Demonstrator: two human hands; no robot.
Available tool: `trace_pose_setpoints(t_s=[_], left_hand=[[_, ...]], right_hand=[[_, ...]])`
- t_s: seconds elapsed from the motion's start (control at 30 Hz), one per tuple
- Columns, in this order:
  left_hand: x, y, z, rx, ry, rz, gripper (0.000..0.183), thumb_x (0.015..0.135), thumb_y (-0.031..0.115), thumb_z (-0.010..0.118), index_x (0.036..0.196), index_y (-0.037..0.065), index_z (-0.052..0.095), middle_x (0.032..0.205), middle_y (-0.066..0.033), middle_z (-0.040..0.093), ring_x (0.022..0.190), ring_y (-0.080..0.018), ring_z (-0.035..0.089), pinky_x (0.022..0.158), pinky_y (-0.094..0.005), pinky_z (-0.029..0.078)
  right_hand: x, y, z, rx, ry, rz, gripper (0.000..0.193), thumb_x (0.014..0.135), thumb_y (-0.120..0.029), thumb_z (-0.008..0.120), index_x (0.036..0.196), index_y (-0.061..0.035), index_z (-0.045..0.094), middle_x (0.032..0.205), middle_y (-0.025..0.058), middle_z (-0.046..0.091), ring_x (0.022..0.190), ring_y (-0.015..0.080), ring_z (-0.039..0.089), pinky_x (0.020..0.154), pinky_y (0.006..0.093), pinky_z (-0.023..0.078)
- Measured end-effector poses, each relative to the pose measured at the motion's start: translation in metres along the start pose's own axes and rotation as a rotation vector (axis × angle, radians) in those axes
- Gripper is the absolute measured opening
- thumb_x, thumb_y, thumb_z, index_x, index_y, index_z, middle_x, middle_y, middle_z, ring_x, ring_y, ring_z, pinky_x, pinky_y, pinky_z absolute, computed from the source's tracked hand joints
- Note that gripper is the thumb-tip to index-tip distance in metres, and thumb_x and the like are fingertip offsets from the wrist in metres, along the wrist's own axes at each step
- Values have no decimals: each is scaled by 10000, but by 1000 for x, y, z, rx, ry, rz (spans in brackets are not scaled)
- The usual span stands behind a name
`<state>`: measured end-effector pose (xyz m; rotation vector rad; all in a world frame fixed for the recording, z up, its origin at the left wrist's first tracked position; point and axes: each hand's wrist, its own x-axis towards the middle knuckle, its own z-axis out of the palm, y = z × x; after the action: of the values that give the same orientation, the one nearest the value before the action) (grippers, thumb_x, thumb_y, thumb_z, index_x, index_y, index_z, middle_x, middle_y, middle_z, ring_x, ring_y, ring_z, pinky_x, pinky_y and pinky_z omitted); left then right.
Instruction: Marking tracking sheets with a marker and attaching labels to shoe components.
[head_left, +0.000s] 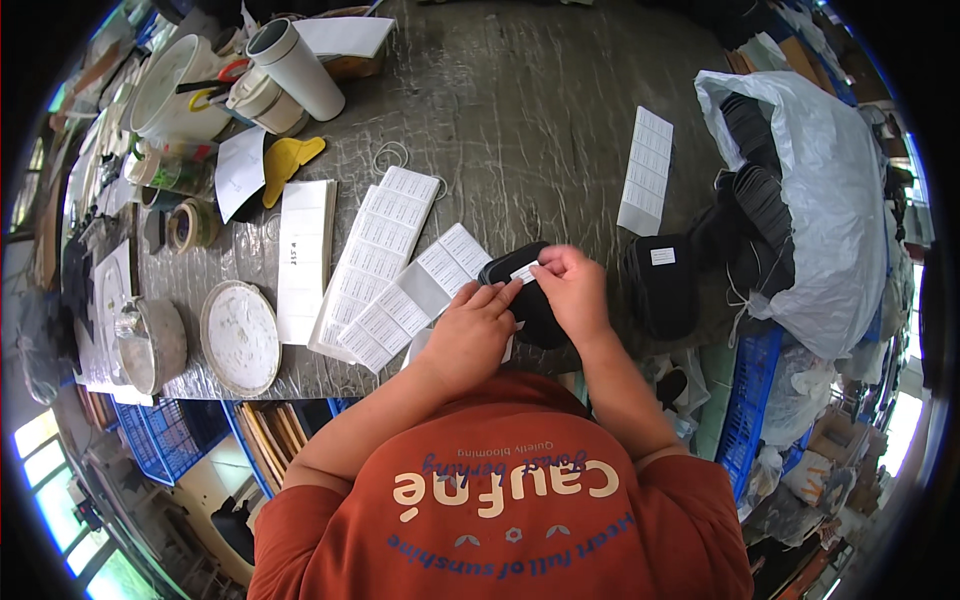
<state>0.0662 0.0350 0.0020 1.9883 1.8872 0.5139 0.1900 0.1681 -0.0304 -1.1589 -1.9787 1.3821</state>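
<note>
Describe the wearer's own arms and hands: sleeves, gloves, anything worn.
The left hand and right hand are ungloved; no watch or bracelet shows at either wrist. Both forearms are bare below short, plain rust-red sleeves. These belong to a rust-red shirt printed with cream and blue lettering plus small flower and leaf motifs. No cables show on the arms.

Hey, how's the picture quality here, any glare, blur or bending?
In the head view, the window at lower left is blown out nearly white; in the same head view, the creased tabletop shows streaky sheen, the right hand looks slightly soft, and fisheye distortion bends straight edges toward the black rim.
</note>
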Motion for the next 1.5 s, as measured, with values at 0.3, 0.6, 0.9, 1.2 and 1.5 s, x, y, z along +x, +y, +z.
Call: trace_pose_setpoints(t_s=[0.3, 0.6, 0.9, 1.2, 1.5], left_hand=[[0, 2, 1, -14, -59, -30, 203, 843, 155, 573, 934, -6, 657, 1381, -148, 476, 1220, -282, 468, 1058, -455, 330], [-3, -1, -9, -164, -79, -17, 126, 810, 82, 597, 865, -28, 621, 1399, -186, 448, 1261, -342, 426, 1055, -437, 346], [-10, -15, 3, -289, -13, -4, 110, 818, 53, 611, 822, -57, 603, 1325, -209, 510, 1254, -375, 439, 1040, -427, 377], [-3, -2, -3, -566, 185, -210, 150, 873, 111, 626, 839, -34, 613, 877, -178, 646, 890, -332, 605, 785, -400, 487], [-11, -3, -15, -338, 28, -258, 207, 816, 156, 683, 780, -21, 581, 918, -161, 626, 889, -317, 598, 759, -389, 494]], right_hand=[[4, -14, 4, -301, 32, 80, 354, 732, -43, 736, 1042, -9, 569, 709, 104, 604, 664, 294, 614, 645, 379, 505], [1, 8, 9, -381, 301, -489, 216, 712, -12, 711, 791, -53, 515, 800, 121, 549, 786, 335, 530, 695, 406, 430], [6, -33, -74, -246, 322, -134, 188, 830, -25, 650, 830, -48, 464, 596, 64, 452, 513, 167, 413, 515, 303, 402], [-25, -52, -64, -130, -62, -23, 106, 847, -56, 636, 946, -25, 614, 803, 92, 628, 723, 180, 604, 690, 297, 491], [-7, -19, -19, 248, -143, 160, 27, 853, -11, 616, 847, 3, 593, 718, 13, 599, 669, 65, 545, 620, 235, 459]])
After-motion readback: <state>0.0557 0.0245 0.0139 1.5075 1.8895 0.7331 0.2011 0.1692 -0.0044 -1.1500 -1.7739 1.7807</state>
